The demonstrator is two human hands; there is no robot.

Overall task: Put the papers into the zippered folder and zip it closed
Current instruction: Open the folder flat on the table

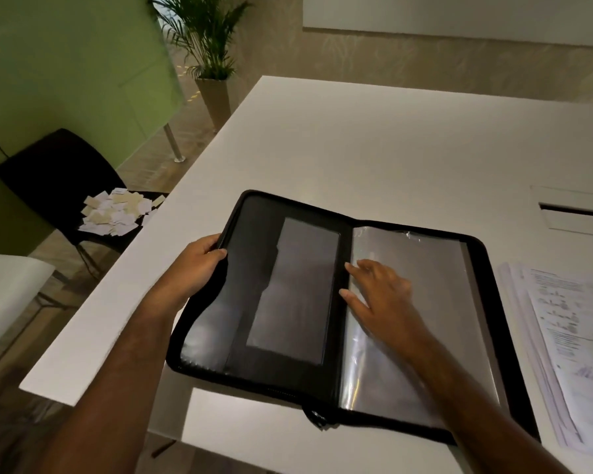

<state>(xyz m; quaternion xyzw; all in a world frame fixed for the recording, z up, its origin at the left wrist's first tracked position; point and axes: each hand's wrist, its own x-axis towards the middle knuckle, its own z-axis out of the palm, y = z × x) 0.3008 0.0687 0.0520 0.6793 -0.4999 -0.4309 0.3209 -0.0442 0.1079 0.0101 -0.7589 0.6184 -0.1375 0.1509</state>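
Papers (569,340) lie stacked on the tabletop (374,148) at three o'clock of the open zippered folder (288,295), long axis toward twelve. The right hand (380,295), flat and spread on the clear sleeves, is nearer; the left hand (199,265) grips the folder's nine o'clock edge.

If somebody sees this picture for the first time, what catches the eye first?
The black zippered folder lies open at the middle of the white table, the left hand gripping its left edge and the right hand flat on its clear sleeves. The printed papers wait at the right.
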